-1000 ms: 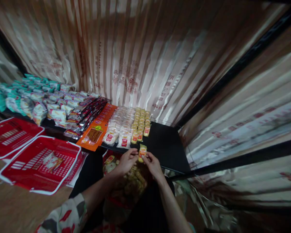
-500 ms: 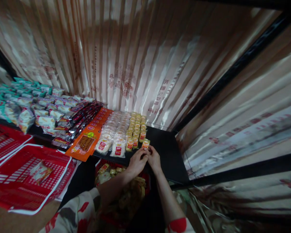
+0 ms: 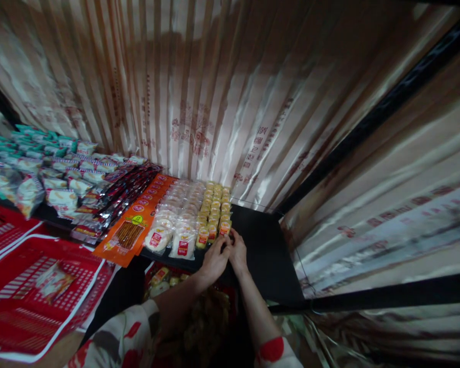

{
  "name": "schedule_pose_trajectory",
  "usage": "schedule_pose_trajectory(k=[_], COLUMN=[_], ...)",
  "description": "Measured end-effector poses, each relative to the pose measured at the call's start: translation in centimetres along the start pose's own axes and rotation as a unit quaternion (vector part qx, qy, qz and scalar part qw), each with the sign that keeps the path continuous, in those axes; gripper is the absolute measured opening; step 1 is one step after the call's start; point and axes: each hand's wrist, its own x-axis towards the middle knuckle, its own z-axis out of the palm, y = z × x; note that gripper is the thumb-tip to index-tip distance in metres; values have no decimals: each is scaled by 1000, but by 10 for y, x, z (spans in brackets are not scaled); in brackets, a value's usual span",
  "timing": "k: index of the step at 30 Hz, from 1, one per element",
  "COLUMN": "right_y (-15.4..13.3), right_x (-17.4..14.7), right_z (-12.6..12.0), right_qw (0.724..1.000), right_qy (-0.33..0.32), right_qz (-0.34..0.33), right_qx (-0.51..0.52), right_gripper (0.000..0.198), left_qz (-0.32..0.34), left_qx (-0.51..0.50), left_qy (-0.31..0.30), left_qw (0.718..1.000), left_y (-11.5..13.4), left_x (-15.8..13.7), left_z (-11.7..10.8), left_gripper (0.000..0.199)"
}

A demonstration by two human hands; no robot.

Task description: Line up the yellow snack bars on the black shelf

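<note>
My left hand (image 3: 215,259) and my right hand (image 3: 237,250) meet at the shelf's front edge, fingers curled in, their tips at the lower part of a small yellow snack packet (image 3: 225,227) with a red label. That packet stands at the front of the rightmost of several rows of like yellow packets (image 3: 214,204). Left of these rows are clear-wrapped white round crackers (image 3: 184,241) with red labels. An orange bag of pretzel sticks (image 3: 128,235) lies farther left. My fingers partly hide the packet's bottom.
The black shelf (image 3: 266,245) runs on to the right. Dark red packets (image 3: 118,191) and white and green snack bags (image 3: 61,199) fill its left part. Red baskets (image 3: 72,312) stand at lower left. Beneath my forearms, another container holds wrapped snacks (image 3: 161,276). Pleated curtain (image 3: 199,76) hangs behind.
Both hands have moved slightly left with the yellow packet, bringing it against the front of the rightmost row. The view has shifted a little.
</note>
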Motion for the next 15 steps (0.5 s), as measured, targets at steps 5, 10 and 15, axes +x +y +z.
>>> schedule_pose_trajectory(k=[5,10,15], right_y=[-3,-8,-10], right_x=[-2,-1,-2], right_z=[5,8,8], right_qw=[1000,999,998], right_qy=[6,-13,-31], right_qz=[-8,15,41], right_qx=[2,-26,-43], right_gripper=[52,52,57], left_qz=[-23,-26,-6], left_qx=[-19,-67,-79], left_qy=[-21,-21,-9], left_qw=[999,997,997], left_y=[-4,-11,-29], left_x=[2,8,15], left_z=[2,8,20], left_gripper=[46,49,49])
